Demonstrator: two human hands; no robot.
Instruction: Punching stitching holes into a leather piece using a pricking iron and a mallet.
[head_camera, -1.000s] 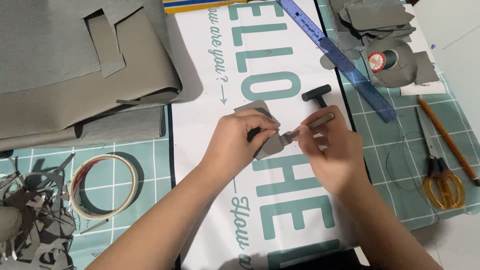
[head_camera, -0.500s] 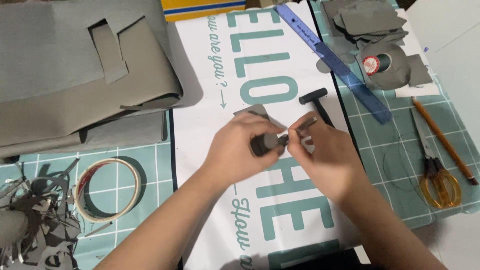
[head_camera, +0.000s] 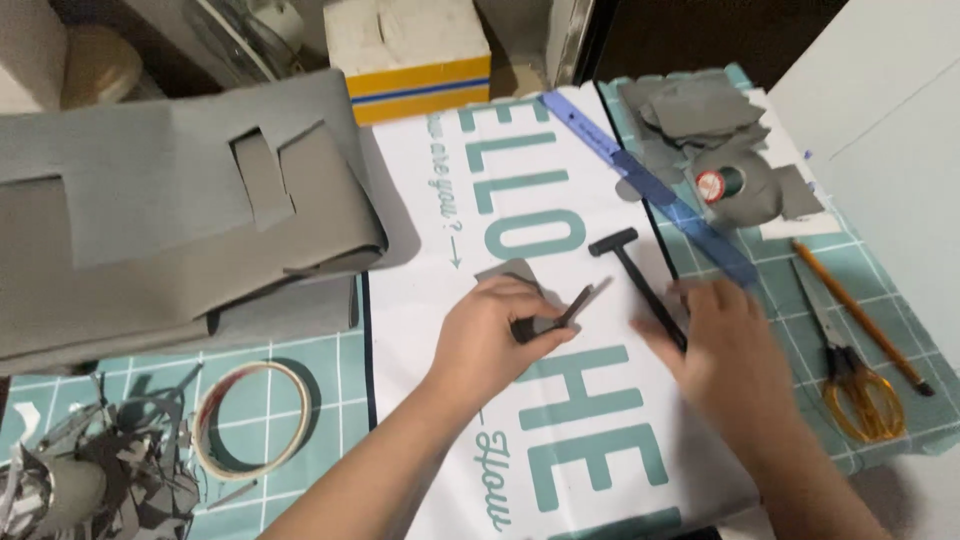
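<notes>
My right hand (head_camera: 725, 355), nearest me, lies palm down on the white printed sheet (head_camera: 600, 440), fingers loosely spread and blurred, covering the lower end of the black mallet's (head_camera: 632, 272) handle; I cannot tell whether it grips it. My left hand (head_camera: 490, 335) pinches a small grey leather piece (head_camera: 512, 275) together with a slim metal pronged punch (head_camera: 577, 304), which leans up to the right. To my left, a tape roll (head_camera: 250, 420) and a heap of grey offcuts (head_camera: 90, 480) rest on the teal cutting mat (head_camera: 300, 360). To my right lie yellow-handled scissors (head_camera: 850, 385) and a pencil (head_camera: 855, 312). Farther off: a blue ruler (head_camera: 645, 180), a thread spool (head_camera: 722, 183) among grey scraps, and folded grey leather sheets (head_camera: 160, 210).
</notes>
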